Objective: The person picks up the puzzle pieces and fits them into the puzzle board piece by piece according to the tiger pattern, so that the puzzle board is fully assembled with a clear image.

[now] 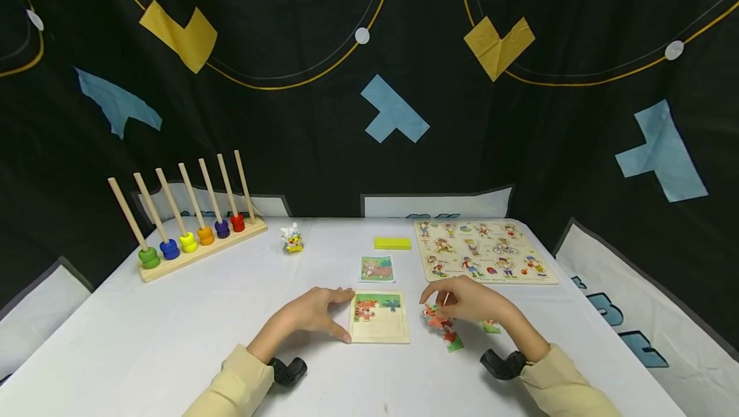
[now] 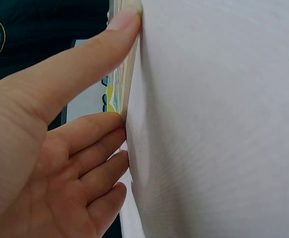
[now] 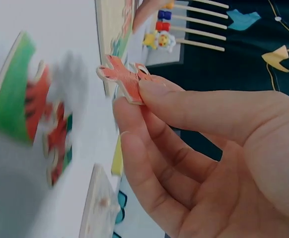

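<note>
The wooden jigsaw board (image 1: 379, 327) lies flat, with a tiger-face section (image 1: 365, 310) and a green-and-blue strip fitted along its upper part. My left hand (image 1: 319, 310) is at the board's left side, thumb touching the near corner and fingers by the far one. In the left wrist view those fingers (image 2: 92, 173) look fairly straight. To the right of the board, my right hand (image 1: 470, 298) pinches an orange jigsaw piece (image 3: 122, 77) between thumb and fingertips, raised above the table. Loose below it lie a green-and-orange piece (image 1: 454, 342) and another piece (image 1: 491, 326).
Behind the board lies a small picture card (image 1: 377, 269), then a yellow block (image 1: 392, 244). A large picture puzzle board (image 1: 485, 250) occupies the back right. At the back left stand a peg rack with coloured rings (image 1: 202, 253) and a small figurine (image 1: 292, 238).
</note>
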### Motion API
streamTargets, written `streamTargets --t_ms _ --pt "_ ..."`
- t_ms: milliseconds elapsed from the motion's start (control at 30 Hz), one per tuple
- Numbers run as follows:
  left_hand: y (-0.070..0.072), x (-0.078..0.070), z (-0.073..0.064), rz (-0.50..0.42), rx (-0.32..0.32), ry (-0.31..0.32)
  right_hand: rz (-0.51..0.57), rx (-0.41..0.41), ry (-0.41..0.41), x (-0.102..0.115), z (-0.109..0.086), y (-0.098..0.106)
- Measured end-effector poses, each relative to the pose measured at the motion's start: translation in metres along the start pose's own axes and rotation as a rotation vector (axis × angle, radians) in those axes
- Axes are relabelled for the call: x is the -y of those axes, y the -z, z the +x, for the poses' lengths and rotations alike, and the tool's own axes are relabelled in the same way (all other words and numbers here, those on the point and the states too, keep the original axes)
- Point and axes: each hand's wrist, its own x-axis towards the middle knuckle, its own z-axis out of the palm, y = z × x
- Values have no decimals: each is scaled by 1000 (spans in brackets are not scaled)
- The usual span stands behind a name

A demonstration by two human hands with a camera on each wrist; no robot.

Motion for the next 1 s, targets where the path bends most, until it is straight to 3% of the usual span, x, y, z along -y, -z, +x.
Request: streamTargets --t_ms 667,1000 --pt "2 -1 -1 5 2 8 -36 -73 61 22 53 -27" --pt "1 -2 -1 -6 6 -6 21 -100 59 21 73 -42"
